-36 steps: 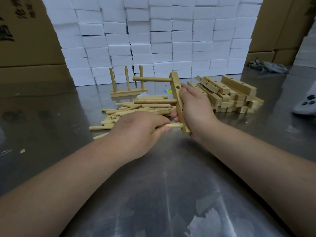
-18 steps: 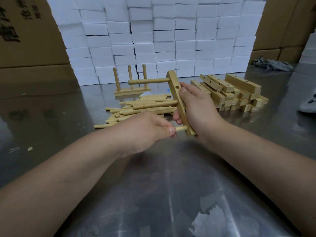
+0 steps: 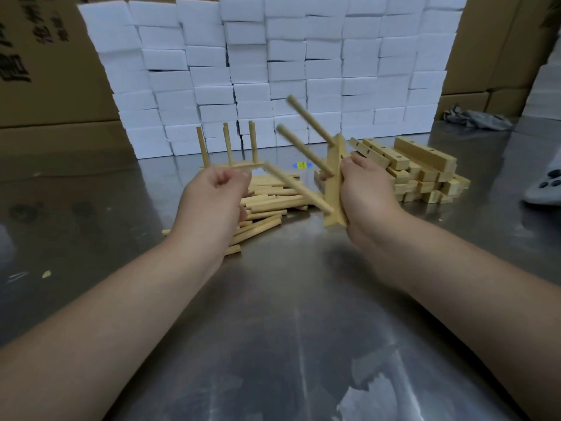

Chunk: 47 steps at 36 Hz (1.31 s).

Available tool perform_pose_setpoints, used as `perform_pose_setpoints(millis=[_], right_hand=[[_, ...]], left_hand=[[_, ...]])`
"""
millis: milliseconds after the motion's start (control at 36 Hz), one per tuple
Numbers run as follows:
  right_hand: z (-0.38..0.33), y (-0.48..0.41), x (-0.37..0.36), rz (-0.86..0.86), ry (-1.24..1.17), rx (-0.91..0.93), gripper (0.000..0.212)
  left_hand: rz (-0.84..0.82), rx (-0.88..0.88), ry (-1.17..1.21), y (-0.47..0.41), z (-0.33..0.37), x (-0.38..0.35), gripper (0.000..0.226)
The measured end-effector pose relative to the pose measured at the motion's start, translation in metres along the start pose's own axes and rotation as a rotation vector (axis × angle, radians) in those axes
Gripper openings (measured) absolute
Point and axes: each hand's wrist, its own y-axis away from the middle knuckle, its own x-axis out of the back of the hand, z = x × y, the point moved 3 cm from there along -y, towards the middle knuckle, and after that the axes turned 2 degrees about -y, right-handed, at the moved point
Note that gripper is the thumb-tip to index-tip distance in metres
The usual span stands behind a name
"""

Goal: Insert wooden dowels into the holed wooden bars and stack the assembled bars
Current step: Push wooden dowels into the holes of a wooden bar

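My right hand [image 3: 367, 192] grips a holed wooden bar [image 3: 332, 189], held nearly upright above the table. Three dowels stick out of it, slanting up to the left: top [image 3: 309, 120], middle [image 3: 300, 147], bottom [image 3: 297, 186]. To the left of the bottom dowel's free end hovers my left hand [image 3: 212, 199], fingers curled, with nothing in it. Under my hands lies a pile of loose dowels [image 3: 267, 208]. Behind that, an assembled bar [image 3: 230, 164] stands with three dowels upright. At the right is a stack of holed bars [image 3: 425, 168].
The work surface is a shiny metal table [image 3: 288, 299]. A wall of white foam blocks [image 3: 273, 71] closes the back, with cardboard boxes [image 3: 45, 71] on both sides. A grey cloth [image 3: 476, 120] lies at the back right, a grey object [image 3: 546, 189] at the right edge.
My left hand has let go of the third dowel, now seated in the bar, and drawn back to the left. My right hand has tilted the bar, swinging the dowels upward.
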Motion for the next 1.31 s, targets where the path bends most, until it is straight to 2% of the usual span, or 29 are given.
perform_pose_setpoints(millis=[28, 139, 250, 389, 611, 722, 833, 861, 972, 1139, 1222, 1306], right_hand=[[0.001, 0.000, -0.001, -0.002, -0.050, -0.019, 0.020], [0.001, 0.004, -0.003, -0.022, -0.172, -0.074, 0.017], [0.001, 0.011, -0.010, -0.108, -0.314, -0.121, 0.042], [0.003, 0.011, -0.013, -0.153, -0.367, -0.164, 0.051], [0.007, 0.013, -0.018, -0.218, -0.418, -0.153, 0.058], [0.010, 0.011, -0.020, -0.242, -0.299, -0.079, 0.052], [0.015, 0.007, -0.016, -0.274, -0.018, 0.013, 0.019], [0.016, 0.007, -0.015, -0.279, 0.042, 0.030, 0.019], [0.018, 0.010, -0.016, -0.281, 0.170, 0.089, 0.050], [0.020, 0.012, -0.017, -0.303, 0.291, 0.166, 0.037], [0.021, 0.012, -0.018, -0.319, 0.335, 0.149, 0.023], [0.023, 0.009, -0.016, -0.324, 0.322, 0.141, 0.018]], left_hand=[[-0.016, -0.001, -0.014, 0.001, -0.001, -0.001, 0.016], [-0.108, -0.015, -0.076, 0.005, -0.003, -0.005, 0.024], [-0.215, -0.065, -0.155, 0.011, -0.004, -0.011, 0.018], [-0.234, -0.091, -0.201, 0.007, -0.006, -0.010, 0.012], [-0.213, -0.102, -0.224, 0.004, -0.010, -0.012, 0.017], [-0.219, -0.039, -0.296, -0.003, -0.015, -0.009, 0.016], [-0.205, -0.012, -0.382, -0.008, -0.014, -0.004, 0.005], [-0.193, -0.020, -0.389, -0.009, -0.012, -0.002, 0.005], [-0.124, -0.054, -0.406, -0.021, 0.004, 0.007, 0.007], [-0.041, -0.097, -0.539, -0.083, 0.022, 0.030, 0.010], [-0.084, -0.040, -0.630, -0.120, 0.001, 0.044, 0.012], [-0.149, 0.046, -0.711, -0.149, -0.027, 0.057, 0.019]])
